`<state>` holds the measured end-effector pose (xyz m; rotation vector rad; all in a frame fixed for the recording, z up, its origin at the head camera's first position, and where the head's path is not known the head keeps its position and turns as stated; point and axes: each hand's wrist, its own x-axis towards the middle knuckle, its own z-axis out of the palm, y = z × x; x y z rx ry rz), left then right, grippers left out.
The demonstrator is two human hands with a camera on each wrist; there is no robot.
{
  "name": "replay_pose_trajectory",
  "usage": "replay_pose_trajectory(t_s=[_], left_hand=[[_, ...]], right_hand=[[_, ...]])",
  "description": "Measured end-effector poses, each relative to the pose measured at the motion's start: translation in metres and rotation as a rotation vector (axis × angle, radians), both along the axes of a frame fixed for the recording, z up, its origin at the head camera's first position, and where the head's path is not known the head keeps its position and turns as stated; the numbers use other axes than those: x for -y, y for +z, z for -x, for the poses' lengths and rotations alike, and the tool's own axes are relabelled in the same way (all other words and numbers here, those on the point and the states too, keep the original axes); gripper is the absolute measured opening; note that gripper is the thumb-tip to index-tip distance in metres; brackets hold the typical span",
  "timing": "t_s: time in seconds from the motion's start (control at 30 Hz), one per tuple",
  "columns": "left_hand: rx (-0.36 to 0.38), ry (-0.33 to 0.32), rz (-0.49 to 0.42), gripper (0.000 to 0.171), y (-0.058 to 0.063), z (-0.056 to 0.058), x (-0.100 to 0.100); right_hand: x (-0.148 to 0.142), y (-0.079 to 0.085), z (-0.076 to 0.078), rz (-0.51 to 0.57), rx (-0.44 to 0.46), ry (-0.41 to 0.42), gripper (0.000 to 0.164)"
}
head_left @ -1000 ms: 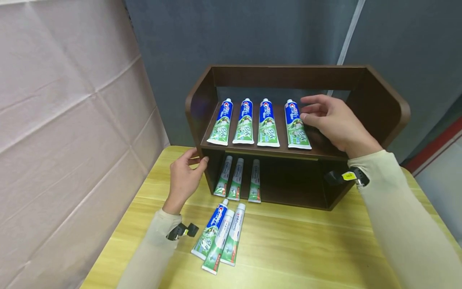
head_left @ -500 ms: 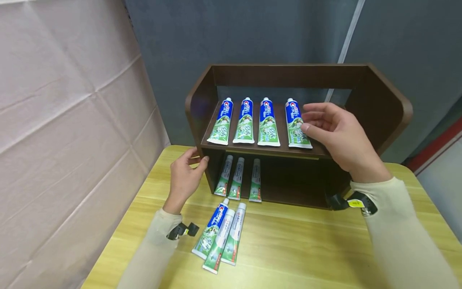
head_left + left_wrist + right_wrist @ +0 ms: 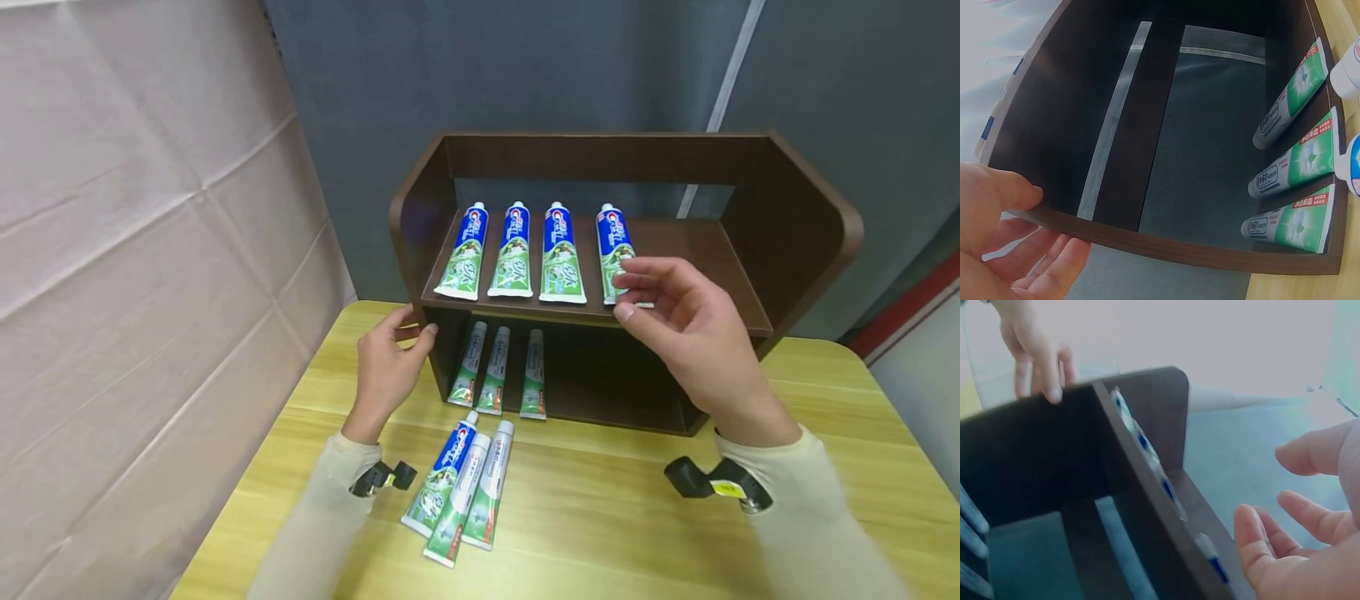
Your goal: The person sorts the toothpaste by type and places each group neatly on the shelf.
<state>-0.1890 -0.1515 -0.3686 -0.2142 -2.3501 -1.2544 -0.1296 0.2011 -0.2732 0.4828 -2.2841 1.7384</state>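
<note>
At the left end of a dark brown two-tier shelf [image 3: 600, 156], my left hand [image 3: 388, 367] grips the edge of the side panel. In the left wrist view, its thumb lies on the inner face and the fingers outside. My right hand [image 3: 693, 329] is just in front of the upper tier, thumb and fingers apart, with nothing held. It partly covers the lower end of the rightmost blue-and-green toothpaste tube [image 3: 611, 231]; contact cannot be told. Further left on that tier lie a toothpaste tube [image 3: 560, 258], another toothpaste tube [image 3: 512, 254] and a leftmost toothpaste tube [image 3: 465, 254], caps to the back.
Grey-green toothpaste tubes [image 3: 492, 372] lie at the left of the lower tier. On the wooden table [image 3: 600, 517] in front, a blue-and-green tube [image 3: 442, 475] lies partly under a white-and-green tube [image 3: 457, 504], beside another white-and-green tube [image 3: 491, 487]. A pale cloth wall [image 3: 165, 250] is at left.
My right hand has drawn down and toward me along the rightmost tube, from its upper half to its lower end. The left hand stays on the side panel.
</note>
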Motion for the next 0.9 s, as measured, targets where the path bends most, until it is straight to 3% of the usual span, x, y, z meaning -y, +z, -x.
replay_pose_trajectory(t_s=[0.2,0.53,0.7,0.9], left_hand=[[0.0,-0.003,-0.008,0.034,0.002,-0.001,0.0],[-0.003,-0.002,-0.002,0.034,0.003,0.0,-0.001],[-0.001,-0.003,-0.002,0.034,0.002,0.0,-0.002],[0.001,0.001,0.007,0.034,0.001,0.0,-0.001]], right_hand=[[0.014,-0.031,-0.018,0.025,0.032,0.054,0.042],[0.028,-0.082,-0.024,0.029,0.116,0.114,0.046],[0.042,-0.106,-0.029,0.033,0.208,0.147,0.053],[0.062,-0.141,-0.033,0.044,0.362,0.13,0.063]])
